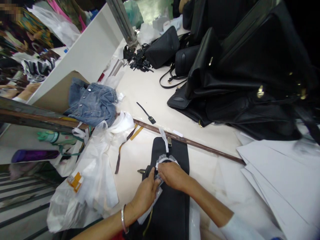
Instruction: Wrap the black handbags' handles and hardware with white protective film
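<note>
A black leather bag lies on the white table in front of me, with a gold clasp near its far end. On it is a curved handle covered in clear and white wrapping. My right hand is closed around the wrapping at the handle's right side, its fingertips tucked out of sight. From the left, my left hand pinches the lower end of the same wrapped part, thumb pointing up. A white strip stands up beside the clasp. Left of the hands, a small metal-tipped piece pokes out.
A brown wooden strip crosses the table beyond the bag. Past it lies a small black buckled strap. Black bags are piled at right, above white sheets. Denim cloth and clear plastic lie left.
</note>
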A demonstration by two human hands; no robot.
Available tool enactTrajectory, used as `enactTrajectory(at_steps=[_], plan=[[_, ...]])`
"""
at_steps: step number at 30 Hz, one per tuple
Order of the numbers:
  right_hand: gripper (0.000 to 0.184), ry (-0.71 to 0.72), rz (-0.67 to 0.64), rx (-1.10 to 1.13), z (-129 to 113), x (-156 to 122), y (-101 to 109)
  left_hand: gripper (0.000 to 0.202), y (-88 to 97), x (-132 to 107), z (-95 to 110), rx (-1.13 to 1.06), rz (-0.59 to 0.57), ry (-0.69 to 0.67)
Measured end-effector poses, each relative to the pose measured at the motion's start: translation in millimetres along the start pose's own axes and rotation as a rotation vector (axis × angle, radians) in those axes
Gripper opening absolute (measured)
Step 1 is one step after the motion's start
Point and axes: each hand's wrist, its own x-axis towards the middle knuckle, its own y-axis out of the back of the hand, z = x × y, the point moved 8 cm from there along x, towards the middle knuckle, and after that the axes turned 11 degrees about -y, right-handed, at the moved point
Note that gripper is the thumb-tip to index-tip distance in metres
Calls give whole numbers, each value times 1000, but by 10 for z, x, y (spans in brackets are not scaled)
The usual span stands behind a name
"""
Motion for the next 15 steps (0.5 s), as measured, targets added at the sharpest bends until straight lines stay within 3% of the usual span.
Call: enactTrajectory(at_steps=[5,10,15], plan=[[23,-21,57,38,55,24,18,63,4,7,-5,-41,8,-24],[16,-43,6,132,181,95,-62,65,9,6,-35,-91,13,-31],[17,-53,-7,5,178,145,-155,66,13,23,-67,-94,11,-41]])
